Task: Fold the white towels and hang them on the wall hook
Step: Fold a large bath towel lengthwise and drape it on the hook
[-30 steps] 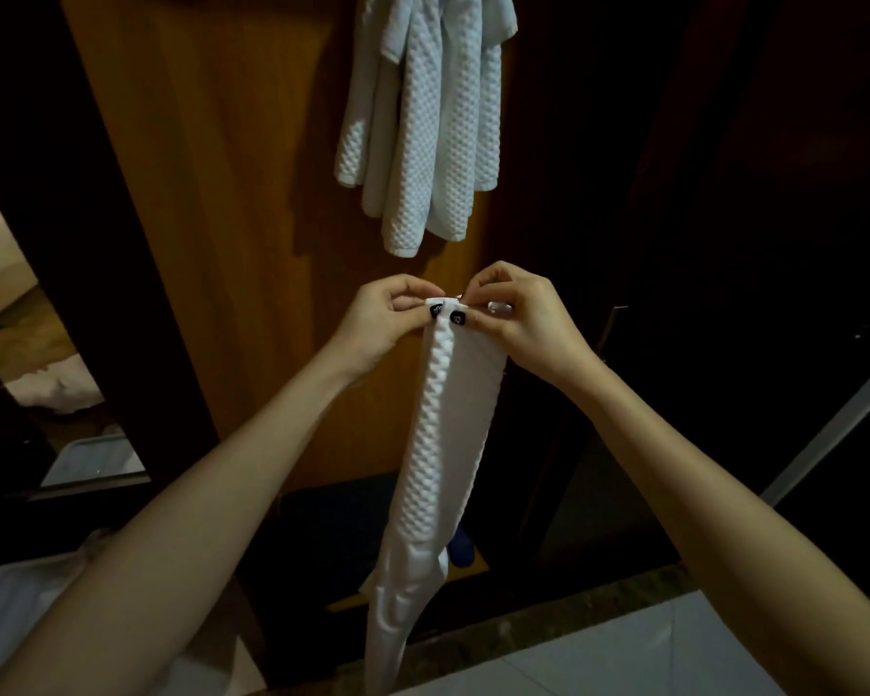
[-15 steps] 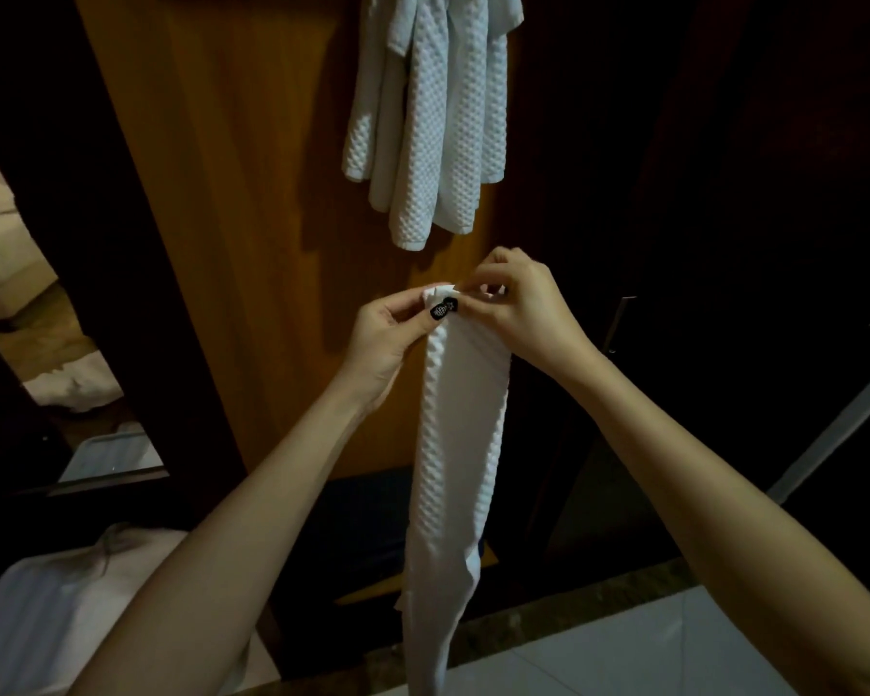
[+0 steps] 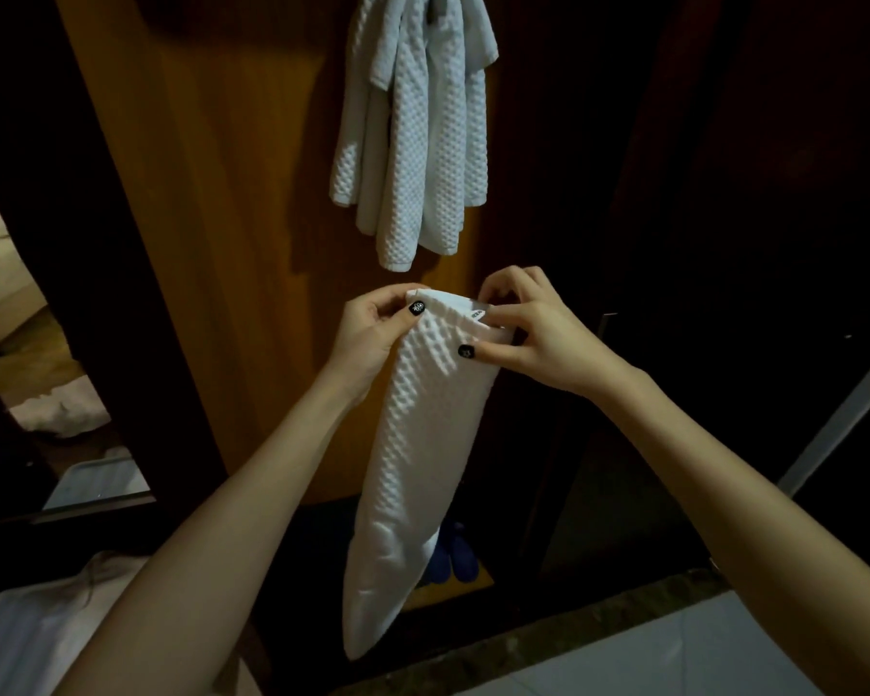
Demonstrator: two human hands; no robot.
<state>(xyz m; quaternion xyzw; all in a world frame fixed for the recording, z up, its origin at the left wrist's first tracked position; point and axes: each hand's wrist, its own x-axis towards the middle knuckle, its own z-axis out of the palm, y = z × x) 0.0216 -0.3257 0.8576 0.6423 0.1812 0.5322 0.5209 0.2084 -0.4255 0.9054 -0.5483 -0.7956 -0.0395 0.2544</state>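
A white waffle-textured towel [image 3: 423, 454] hangs down in a long narrow fold in front of the wooden panel. My left hand [image 3: 372, 334] pinches its top left corner between thumb and fingers. My right hand [image 3: 528, 334] pinches the top right edge beside a small label, with the thumb pressed on the towel's front. Above them, several white waffle towels [image 3: 418, 143] hang bunched from a hook at the top of the panel; the hook itself is mostly hidden by the cloth.
The orange wooden panel [image 3: 212, 243] stands between dark door frames. Blue slippers [image 3: 453, 555] lie on the floor behind the towel's lower end. White cloth [image 3: 61, 409] lies on the floor at the left, and pale tiles [image 3: 649, 655] show at the bottom right.
The towel's top edge has spread wider between my hands, and my right thumb has slid down onto the towel's front. The view has shifted a little, so the hanging towels sit lower in the frame.
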